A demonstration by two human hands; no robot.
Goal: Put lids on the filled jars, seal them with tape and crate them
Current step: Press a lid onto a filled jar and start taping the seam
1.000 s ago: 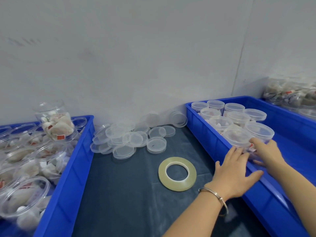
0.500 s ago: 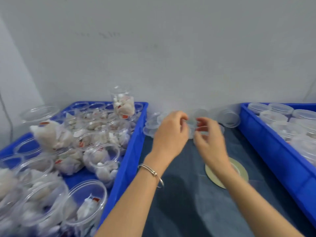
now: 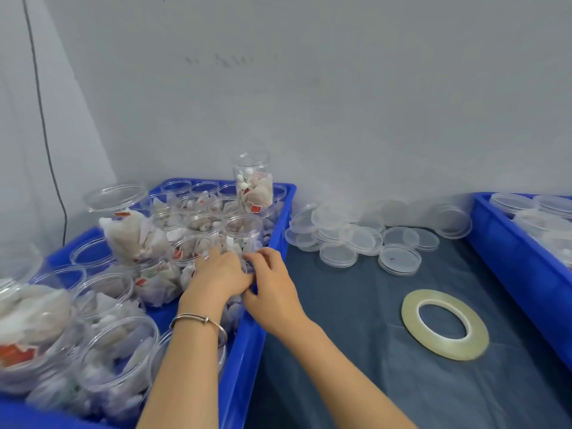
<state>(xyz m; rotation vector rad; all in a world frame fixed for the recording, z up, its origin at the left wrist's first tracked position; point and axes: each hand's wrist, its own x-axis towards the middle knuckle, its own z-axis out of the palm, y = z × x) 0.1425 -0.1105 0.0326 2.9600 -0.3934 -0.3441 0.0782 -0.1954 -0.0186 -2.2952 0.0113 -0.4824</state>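
Head view: both hands meet over a filled jar (image 3: 244, 239) at the left crate's (image 3: 280, 230) right wall, about nine o'clock of the tape roll (image 3: 445, 324). Left hand (image 3: 221, 275) and right hand (image 3: 272, 287) curl close together (whether they pinch a lid, I cannot tell). Loose lids (image 3: 356, 239) lie at twelve o'clock. Neighbouring open jars crowd close; a nudge could tip one.
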